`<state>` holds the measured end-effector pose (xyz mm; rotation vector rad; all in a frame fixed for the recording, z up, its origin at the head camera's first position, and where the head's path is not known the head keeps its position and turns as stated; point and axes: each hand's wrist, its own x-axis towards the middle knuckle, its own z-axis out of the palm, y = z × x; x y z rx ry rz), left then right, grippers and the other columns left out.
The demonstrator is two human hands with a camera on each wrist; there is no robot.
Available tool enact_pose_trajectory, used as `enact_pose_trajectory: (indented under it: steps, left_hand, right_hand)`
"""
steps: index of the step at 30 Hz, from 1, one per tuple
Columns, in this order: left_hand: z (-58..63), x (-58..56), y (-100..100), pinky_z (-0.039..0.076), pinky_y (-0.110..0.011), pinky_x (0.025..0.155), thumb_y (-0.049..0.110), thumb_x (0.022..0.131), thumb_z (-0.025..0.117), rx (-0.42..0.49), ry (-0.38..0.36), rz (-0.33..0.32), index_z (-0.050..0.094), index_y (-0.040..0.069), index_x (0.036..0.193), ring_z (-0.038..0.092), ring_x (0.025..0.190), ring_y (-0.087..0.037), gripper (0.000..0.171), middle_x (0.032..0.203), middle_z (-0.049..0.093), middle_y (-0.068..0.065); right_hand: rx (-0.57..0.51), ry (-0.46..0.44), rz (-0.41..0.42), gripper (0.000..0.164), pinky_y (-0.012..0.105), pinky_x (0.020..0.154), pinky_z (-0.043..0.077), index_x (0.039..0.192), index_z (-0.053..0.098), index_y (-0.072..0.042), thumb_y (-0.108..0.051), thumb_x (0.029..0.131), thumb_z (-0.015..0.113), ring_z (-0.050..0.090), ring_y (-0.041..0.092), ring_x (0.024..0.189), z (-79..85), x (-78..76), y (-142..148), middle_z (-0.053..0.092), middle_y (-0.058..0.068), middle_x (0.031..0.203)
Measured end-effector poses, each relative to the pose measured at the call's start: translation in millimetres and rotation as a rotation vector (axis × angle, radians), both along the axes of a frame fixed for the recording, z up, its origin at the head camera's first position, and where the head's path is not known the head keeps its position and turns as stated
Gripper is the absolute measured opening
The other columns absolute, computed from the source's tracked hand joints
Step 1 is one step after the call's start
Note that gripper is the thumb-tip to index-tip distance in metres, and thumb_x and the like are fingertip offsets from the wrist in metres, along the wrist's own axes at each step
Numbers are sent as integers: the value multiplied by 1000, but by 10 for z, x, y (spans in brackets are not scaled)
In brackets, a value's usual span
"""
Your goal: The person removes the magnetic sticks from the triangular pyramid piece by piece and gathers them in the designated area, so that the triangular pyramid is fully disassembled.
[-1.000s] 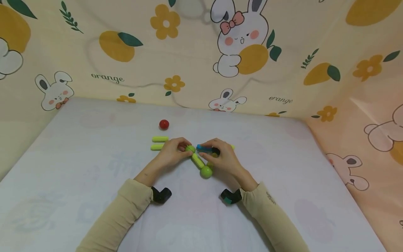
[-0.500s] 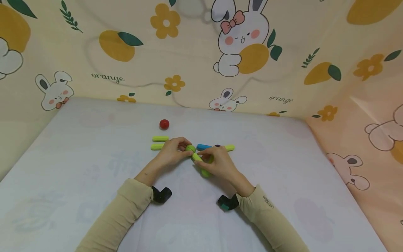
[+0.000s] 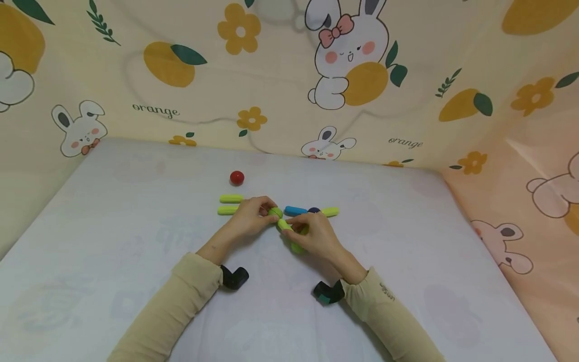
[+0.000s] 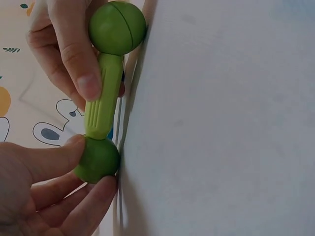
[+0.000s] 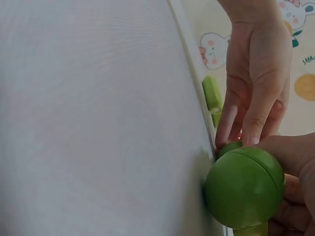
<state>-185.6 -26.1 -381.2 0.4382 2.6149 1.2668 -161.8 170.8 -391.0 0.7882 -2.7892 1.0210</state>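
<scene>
A green stick (image 4: 101, 101) joins two green balls on the white table (image 3: 135, 241). My left hand (image 3: 251, 218) pinches the far green ball (image 3: 274, 212) (image 4: 98, 160) between thumb and fingers. My right hand (image 3: 312, 234) grips the green stick (image 3: 286, 225) near the closer green ball (image 4: 117, 27) (image 5: 244, 188), most of which is hidden under the hand in the head view. Behind the right hand lie a blue stick (image 3: 295, 210), a dark ball (image 3: 314, 209) and a yellow-green stick (image 3: 330, 211) in a row.
Two yellow-green sticks (image 3: 230, 199) (image 3: 227, 210) lie left of my left hand. A red ball (image 3: 236, 177) sits farther back. Patterned cloth walls (image 3: 289, 75) stand behind and to the right. Black wrist cameras (image 3: 235, 277) (image 3: 327, 292) rest low near the table.
My right hand let go of the blue stick, which now lies on the table, and moved down onto the green stick. The left hand stayed on the far ball.
</scene>
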Motion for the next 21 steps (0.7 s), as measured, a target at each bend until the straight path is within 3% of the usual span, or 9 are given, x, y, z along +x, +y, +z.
enact_pose_trajectory:
  steps: [21]
  left_hand:
    - [14, -21, 87, 46, -35, 84, 15, 91, 66, -43, 18, 10, 63, 0, 113, 55, 93, -23, 28, 100, 65, -13]
  right_hand:
    - [7, -1, -28, 23, 22, 60, 50, 98, 74, 1, -14, 81, 76, 62, 11, 69, 8, 31, 5, 72, 6, 78]
